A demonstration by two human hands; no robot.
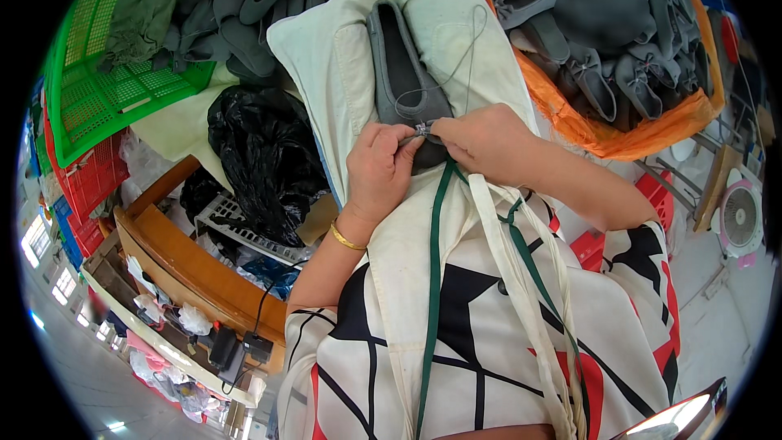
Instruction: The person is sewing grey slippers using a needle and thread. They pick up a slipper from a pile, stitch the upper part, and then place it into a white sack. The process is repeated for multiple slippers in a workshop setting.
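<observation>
A dark grey slip-on shoe (401, 65) lies toe toward me on pale cloth over my lap. On its toe is a small grey bow (423, 128), its centre wound or patterned with something lighter. My left hand (379, 165) pinches the bow's left side between thumb and fingers. From the right, my right hand (487, 143) pinches its other side, its fingertips partly hidden. A thin grey thread (475, 42) loops over the shoe opening and up across the cloth. Whether a needle is in either hand cannot be made out.
Piled grey shoes (244, 16) lie far left beside a green plastic basket (90, 106). An orange sack (603, 143) far right holds more shoes with bows. At left are a black plastic bag (265, 155) and a wooden chair (195, 257). A fan (740, 216) stands right.
</observation>
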